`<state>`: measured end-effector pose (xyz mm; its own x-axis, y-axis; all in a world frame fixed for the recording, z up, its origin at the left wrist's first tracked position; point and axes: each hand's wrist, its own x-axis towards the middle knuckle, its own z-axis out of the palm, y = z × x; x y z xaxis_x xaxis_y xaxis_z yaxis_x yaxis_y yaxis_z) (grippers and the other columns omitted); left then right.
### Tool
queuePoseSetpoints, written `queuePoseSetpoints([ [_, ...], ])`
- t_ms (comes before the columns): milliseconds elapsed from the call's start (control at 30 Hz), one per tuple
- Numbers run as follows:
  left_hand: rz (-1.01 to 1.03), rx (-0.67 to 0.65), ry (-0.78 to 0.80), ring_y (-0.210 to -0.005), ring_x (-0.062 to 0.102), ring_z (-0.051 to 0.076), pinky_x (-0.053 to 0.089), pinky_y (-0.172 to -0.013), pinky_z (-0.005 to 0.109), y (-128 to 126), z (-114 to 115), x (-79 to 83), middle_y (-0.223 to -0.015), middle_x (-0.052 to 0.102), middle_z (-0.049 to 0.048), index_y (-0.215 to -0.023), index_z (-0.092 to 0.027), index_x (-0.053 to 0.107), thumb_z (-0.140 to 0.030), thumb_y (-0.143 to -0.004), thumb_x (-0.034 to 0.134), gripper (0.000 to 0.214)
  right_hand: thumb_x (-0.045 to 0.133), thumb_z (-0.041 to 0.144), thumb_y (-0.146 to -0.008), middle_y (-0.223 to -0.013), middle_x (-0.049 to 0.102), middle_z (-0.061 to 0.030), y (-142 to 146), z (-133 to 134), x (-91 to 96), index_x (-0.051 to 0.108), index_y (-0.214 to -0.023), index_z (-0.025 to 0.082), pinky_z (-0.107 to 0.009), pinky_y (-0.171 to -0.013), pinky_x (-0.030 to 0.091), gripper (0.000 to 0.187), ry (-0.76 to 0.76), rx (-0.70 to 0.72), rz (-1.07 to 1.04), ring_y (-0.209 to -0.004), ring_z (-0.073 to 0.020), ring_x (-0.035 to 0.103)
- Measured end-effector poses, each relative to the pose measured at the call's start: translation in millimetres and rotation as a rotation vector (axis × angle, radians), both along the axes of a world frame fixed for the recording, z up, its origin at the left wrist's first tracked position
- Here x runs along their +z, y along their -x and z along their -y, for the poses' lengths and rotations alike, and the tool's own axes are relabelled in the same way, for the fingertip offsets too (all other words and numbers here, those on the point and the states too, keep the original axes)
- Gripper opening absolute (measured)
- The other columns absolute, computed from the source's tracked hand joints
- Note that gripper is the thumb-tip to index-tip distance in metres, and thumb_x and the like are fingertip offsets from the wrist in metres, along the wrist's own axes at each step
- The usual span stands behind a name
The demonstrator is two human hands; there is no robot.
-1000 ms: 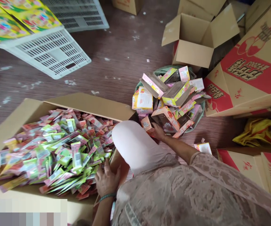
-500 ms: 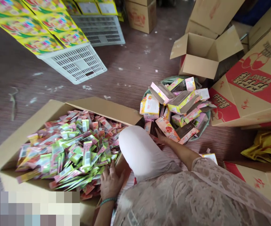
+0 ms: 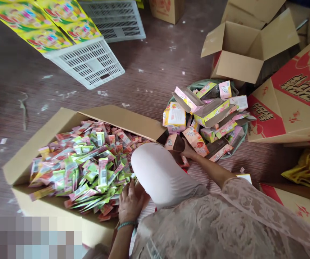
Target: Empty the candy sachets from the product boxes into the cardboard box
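Observation:
My left hand lies with its fingers spread on the near right edge of a long cardboard carton. Heaped in that carton are many small candy packets, green, pink and orange. Beyond my knee, my right hand is closed on a small open candy box, its dark inside showing. Part of that box is hidden by the knee. Right beside it is a pile of opened, emptied-looking candy boxes in a green sack.
Yellow printed boxes stand on a white plastic crate at the upper left. An open carton stands behind the pile. A large red-and-brown carton and a yellow bag lie at the right.
The view has shifted, so most things sit further right. My right hand has drawn the small open box slightly nearer, and more of it shows. My left hand stays at the carton's edge.

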<state>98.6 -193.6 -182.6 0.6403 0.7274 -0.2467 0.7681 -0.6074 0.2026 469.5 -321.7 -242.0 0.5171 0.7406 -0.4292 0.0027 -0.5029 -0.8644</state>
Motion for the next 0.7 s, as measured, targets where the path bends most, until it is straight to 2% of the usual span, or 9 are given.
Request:
queuePoseSetpoints([
  [67, -0.001, 0.018, 0.001, -0.129, 0.055, 0.042, 0.046, -0.111, 0.056, -0.2, 0.0, -0.6, -0.143, 0.053, 0.0284, -0.153, -0.003, 0.046, -0.048, -0.095, 0.047, 0.074, 0.084, 0.039, -0.068, -0.163, 0.040, -0.0192, -5.3, 10.8, 10.8, 0.028, -0.162, 0.015, -0.052, -0.125, 0.035, 0.112, 0.010, -0.085, 0.085, -0.149, -0.0317, 0.043],
  [133, -0.007, 0.036, 0.003, -0.130, 0.054, 0.043, 0.046, -0.112, 0.057, -1.1, 0.5, -0.4, -0.143, 0.053, 0.0286, -0.152, -0.002, 0.046, -0.049, -0.094, 0.048, 0.075, 0.084, 0.042, -0.070, -0.161, 0.040, -0.0198, -17.7, 19.5, 33.8, 0.030, -0.161, 0.015, -0.050, -0.124, 0.037, 0.110, -0.035, -0.183, 0.229, -0.148, -0.0328, 0.043],
  [267, -0.020, 0.038, 0.017, -0.131, 0.053, 0.042, 0.045, -0.112, 0.056, -5.2, 3.5, 3.8, -0.145, 0.053, 0.0273, -0.154, -0.004, 0.045, -0.049, -0.093, 0.049, 0.076, 0.075, 0.044, -0.079, -0.159, 0.038, -0.0186, -71.7, 18.6, 117.4, 0.016, -0.168, 0.020, -0.054, -0.123, 0.038, 0.109, -0.104, -0.327, 0.682, -0.149, -0.0337, 0.039],
  [367, -0.031, 0.048, -0.004, -0.130, 0.052, 0.043, 0.044, -0.112, 0.057, -9.7, 7.0, 7.5, -0.147, 0.051, 0.0285, -0.154, -0.004, 0.046, -0.051, -0.093, 0.050, 0.077, 0.073, 0.042, -0.082, -0.156, 0.036, -0.0190, -129.4, 0.2, 185.4, 0.019, -0.169, 0.023, -0.063, -0.120, 0.034, 0.104, 0.083, -0.366, 0.999, -0.146, -0.0389, 0.037],
  [433, -0.025, 0.047, -0.015, -0.131, 0.051, 0.044, 0.043, -0.113, 0.058, -12.8, 8.9, 8.6, -0.147, 0.050, 0.0291, -0.154, -0.004, 0.048, -0.051, -0.094, 0.050, 0.076, 0.074, 0.041, -0.082, -0.154, 0.036, -0.0194, -165.8, -15.2, 212.0, 0.032, -0.166, 0.024, -0.066, -0.117, 0.033, 0.095, 0.269, -0.342, 1.136, -0.141, -0.0424, 0.037],
  [467, -0.022, 0.050, -0.017, -0.131, 0.051, 0.043, 0.042, -0.113, 0.058, -14.1, 9.7, 8.9, -0.147, 0.051, 0.0286, -0.154, -0.004, 0.048, -0.050, -0.094, 0.050, 0.076, 0.073, 0.043, -0.085, -0.155, 0.034, -0.0204, -181.8, -22.1, 216.3, 0.036, -0.165, 0.024, -0.068, -0.115, 0.033, 0.090, 0.355, -0.303, 1.178, -0.140, -0.0437, 0.036],
  [533, -0.027, 0.072, -0.021, -0.130, 0.052, 0.042, 0.042, -0.113, 0.057, -16.2, 11.1, 9.7, -0.145, 0.052, 0.0271, -0.154, -0.006, 0.049, -0.048, -0.094, 0.051, 0.073, 0.067, 0.051, -0.091, -0.163, 0.024, -0.0230, -209.3, -31.4, 205.7, 0.037, -0.164, 0.020, -0.072, -0.114, 0.027, 0.085, 0.503, -0.157, 1.194, -0.143, -0.0467, 0.030],
  [633, -0.051, 0.108, -0.020, -0.129, 0.052, 0.041, 0.042, -0.113, 0.056, -17.9, 13.9, 13.2, -0.144, 0.053, 0.0254, -0.154, -0.008, 0.050, -0.045, -0.094, 0.052, 0.071, 0.055, 0.070, -0.095, -0.171, 0.009, -0.0268, -240.6, -32.2, 154.9, 0.030, -0.167, 0.015, -0.080, -0.113, 0.014, 0.093, 0.714, 0.117, 1.019, -0.151, -0.0530, 0.012],
  [700, -0.062, 0.109, -0.006, -0.129, 0.052, 0.041, 0.042, -0.114, 0.055, -18.3, 15.6, 16.0, -0.144, 0.053, 0.0247, -0.155, -0.009, 0.050, -0.044, -0.093, 0.054, 0.071, 0.051, 0.080, -0.093, -0.172, 0.003, -0.0285, -254.7, -27.8, 116.3, 0.024, -0.169, 0.015, -0.085, -0.111, 0.007, 0.103, 0.826, 0.184, 0.892, -0.153, -0.0561, 0.003],
])
